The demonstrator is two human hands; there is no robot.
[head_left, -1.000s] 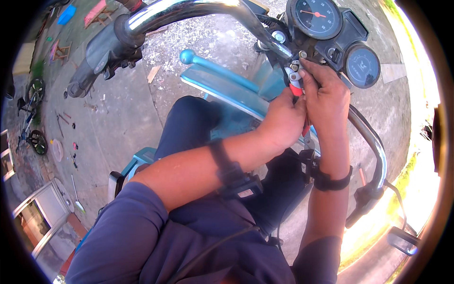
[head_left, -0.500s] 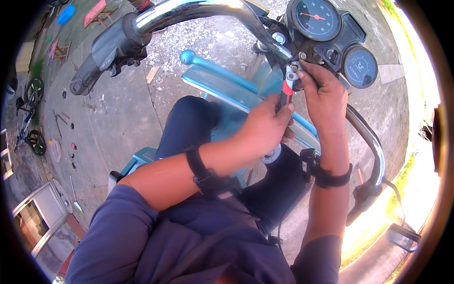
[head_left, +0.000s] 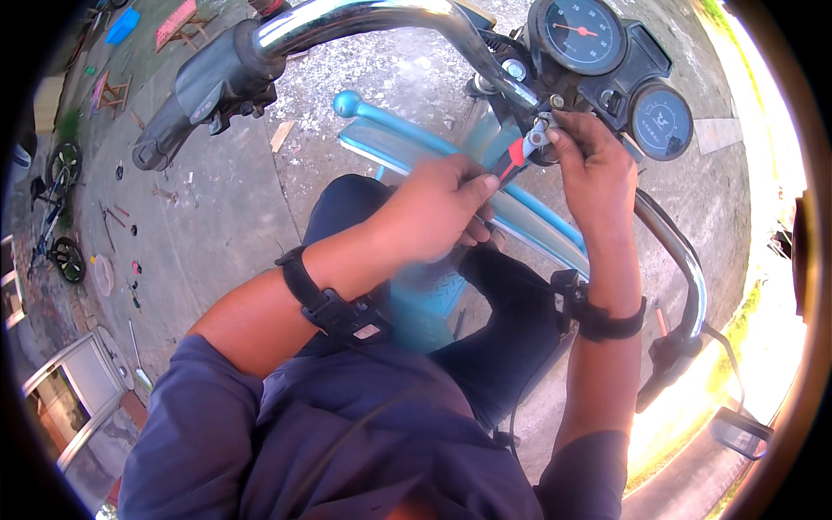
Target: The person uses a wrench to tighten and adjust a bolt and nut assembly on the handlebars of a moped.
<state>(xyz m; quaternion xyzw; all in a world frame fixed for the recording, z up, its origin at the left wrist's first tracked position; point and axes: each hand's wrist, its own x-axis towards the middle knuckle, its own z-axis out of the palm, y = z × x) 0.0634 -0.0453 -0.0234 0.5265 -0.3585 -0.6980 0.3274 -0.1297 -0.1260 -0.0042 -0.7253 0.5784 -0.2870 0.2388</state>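
My left hand [head_left: 439, 206] is closed round the handle of a wrench [head_left: 515, 156] with a red and black grip and a silver head. The wrench head sits at a bolt on the clamp in the middle of the chrome handlebar [head_left: 364, 14]. My right hand [head_left: 596, 165] pinches at the wrench head with thumb and fingertips, partly covering the bolt. Just beyond it are two round gauges, a larger speedometer [head_left: 579, 35] and a smaller dial [head_left: 660, 121]. Below the handlebar lies the blue metal front [head_left: 416, 156] of the vehicle, between my legs.
A black handlebar grip [head_left: 160, 139] reaches out at left, and a mirror [head_left: 741, 433] hangs at lower right. Scattered tools [head_left: 113, 217] lie on the concrete at left. Farther off stand a bicycle [head_left: 59, 212], a blue bin [head_left: 122, 26] and a wooden-legged stool [head_left: 111, 94].
My left hand has swung left and slightly up, turning the wrench handle leftward about the bolt. My right hand stays at the wrench head. The handlebar has shifted slightly in view.
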